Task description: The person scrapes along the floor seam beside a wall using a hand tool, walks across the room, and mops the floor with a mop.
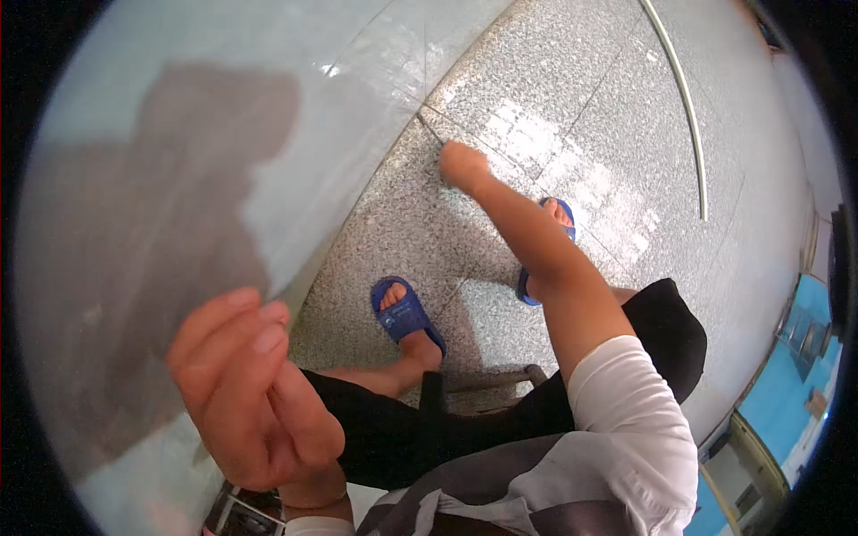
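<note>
My left hand (255,393) is raised close to the camera at the lower left, in front of the pale wall (357,116). Its fingers are curled and pressed to the thumb; whatever may be between them is too small to make out. My right arm stretches down toward the speckled floor. At its end, my right hand (464,167) is closed around a thin dark rod (431,128), which reaches to the edge where the floor meets the wall. The rod's handle is hidden in the fist.
Blue sandals (407,313) are on my feet, on the speckled tile floor (357,250). A long white strip (688,98) lies curved at the upper right. Part of a stool frame (536,375) shows by my legs. Blue furniture (795,357) stands at the far right.
</note>
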### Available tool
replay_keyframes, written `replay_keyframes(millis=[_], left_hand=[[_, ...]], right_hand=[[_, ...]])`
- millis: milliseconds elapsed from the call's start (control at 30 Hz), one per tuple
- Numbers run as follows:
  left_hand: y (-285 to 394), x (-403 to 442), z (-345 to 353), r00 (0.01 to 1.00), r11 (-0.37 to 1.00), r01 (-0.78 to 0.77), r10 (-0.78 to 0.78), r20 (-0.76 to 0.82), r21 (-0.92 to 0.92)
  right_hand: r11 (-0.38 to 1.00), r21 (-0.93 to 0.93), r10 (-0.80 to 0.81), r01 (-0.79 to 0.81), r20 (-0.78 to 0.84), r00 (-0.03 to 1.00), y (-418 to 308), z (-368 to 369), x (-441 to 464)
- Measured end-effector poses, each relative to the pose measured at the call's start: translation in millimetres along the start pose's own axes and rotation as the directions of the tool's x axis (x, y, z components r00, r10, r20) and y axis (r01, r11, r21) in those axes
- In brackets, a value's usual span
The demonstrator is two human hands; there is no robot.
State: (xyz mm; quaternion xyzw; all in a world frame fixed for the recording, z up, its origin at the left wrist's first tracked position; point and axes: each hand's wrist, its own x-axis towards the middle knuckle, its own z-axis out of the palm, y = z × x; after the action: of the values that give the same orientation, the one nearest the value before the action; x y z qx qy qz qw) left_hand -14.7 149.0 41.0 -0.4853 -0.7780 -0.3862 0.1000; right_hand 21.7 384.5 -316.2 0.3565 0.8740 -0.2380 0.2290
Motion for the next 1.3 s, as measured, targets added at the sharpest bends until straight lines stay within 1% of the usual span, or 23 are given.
replay_keyframes(millis=[67,133,200,267,333,367,400,500,533,567,667,700,733,800,833,867,933,967,1033,1133,1233,1267,1300], left_hand=[[-1,1,-1,1.0,1.0,-0.007,0.006,0.014,0.027],[-1,3,0,1.0,1.0,-0.013,0.013,-0.004,0.016],[1,6,-1,0.999,1.0,-0.011,0.012,-0.029,0.012],[2,7,-3,0.999,0.999,-0.022,0.022,-0.024,-0.025],[2,4,-5,1.0,1.0,-0.02,0.02,-0.014,0.007],[2,3,-5,1.0,0.999,-0.02,0.019,0.005,0.025],[1,0,-3,1.0,1.0,-0.014,0.013,0.027,0.018],[-2,-2,-1,1.0,1.0,0.014,-0.014,-0.016,-0.021],[-2,1,-3,1.0,1.0,-0.002,0.002,0.012,-0.004],[-3,2,-5,0.999,1.0,-0.017,0.016,0.039,0.017],[-5,2,-8,0.999,0.999,-0.026,0.025,0.025,0.033],[-5,0,-8,1.0,0.999,-0.021,0.02,0.021,0.037],[-6,-2,-7,1.0,1.0,-0.006,0.006,-0.009,0.025],[-6,-7,-7,0.999,1.0,0.016,-0.016,-0.033,0.004],[-5,-5,-8,1.0,1.0,0.015,-0.015,-0.02,0.006],[-4,-3,-9,1.0,1.0,0.01,-0.01,-0.012,0.01],[-4,2,-12,1.0,1.0,-0.012,0.012,0.019,0.0],[-3,2,-14,0.998,1.0,-0.02,0.021,0.064,-0.01],[-3,0,-13,0.999,1.0,-0.01,0.01,0.046,0.007],[-2,-1,-12,1.0,1.0,-0.001,0.0,0.029,0.027],[0,1,-10,0.999,1.0,-0.014,0.013,0.034,0.008],[0,3,-9,0.999,1.0,-0.024,0.025,0.037,-0.008],[0,4,-9,0.999,1.0,-0.028,0.029,0.033,-0.008]], right_hand=[[0.998,-0.05,-0.039,0.038,-0.02,0.999,-9,14,-5],[0.999,-0.037,-0.011,0.011,0.007,1.0,-10,7,-16],[0.936,-0.227,-0.227,0.267,0.19,0.955,-10,-3,-32],[0.935,-0.213,-0.246,0.283,0.182,0.952,-6,-5,-26],[0.995,-0.056,-0.075,0.078,0.068,0.995,2,-17,-18],[0.998,-0.013,-0.068,0.068,-0.013,0.998,15,-8,-3],[0.998,-0.049,-0.051,0.051,-0.004,0.999,11,-19,-8],[0.978,-0.135,-0.155,0.161,0.052,0.987,-7,24,-25],[0.954,-0.158,-0.237,0.253,0.117,0.965,-21,37,-35],[0.95,-0.124,-0.267,0.288,0.16,0.95,-28,45,-41],[0.958,-0.135,-0.228,0.255,0.185,0.956,-15,27,-28],[0.991,-0.064,-0.113,0.121,0.122,0.986,-6,13,-22],[0.999,-0.039,-0.038,0.036,-0.041,0.998,5,10,-12],[0.996,-0.092,-0.024,0.016,-0.085,0.996,22,4,-3],[0.998,-0.048,-0.041,0.036,-0.115,0.992,21,12,-6],[0.995,-0.075,-0.068,0.066,-0.025,0.997,15,24,-9],[0.928,-0.214,-0.291,0.304,0.089,0.952,-2,47,-27],[0.927,-0.215,-0.294,0.307,0.09,0.952,-4,48,-28],[0.934,-0.208,-0.282,0.29,0.072,0.957,-10,40,-36],[1.0,-0.011,-0.014,0.014,-0.056,0.998,21,28,-5],[0.997,-0.035,-0.065,0.064,-0.038,0.997,28,36,-20],[0.992,-0.082,-0.104,0.1,-0.051,0.993,20,44,-31],[0.988,-0.095,-0.124,0.123,0.005,0.992,13,43,-35]])
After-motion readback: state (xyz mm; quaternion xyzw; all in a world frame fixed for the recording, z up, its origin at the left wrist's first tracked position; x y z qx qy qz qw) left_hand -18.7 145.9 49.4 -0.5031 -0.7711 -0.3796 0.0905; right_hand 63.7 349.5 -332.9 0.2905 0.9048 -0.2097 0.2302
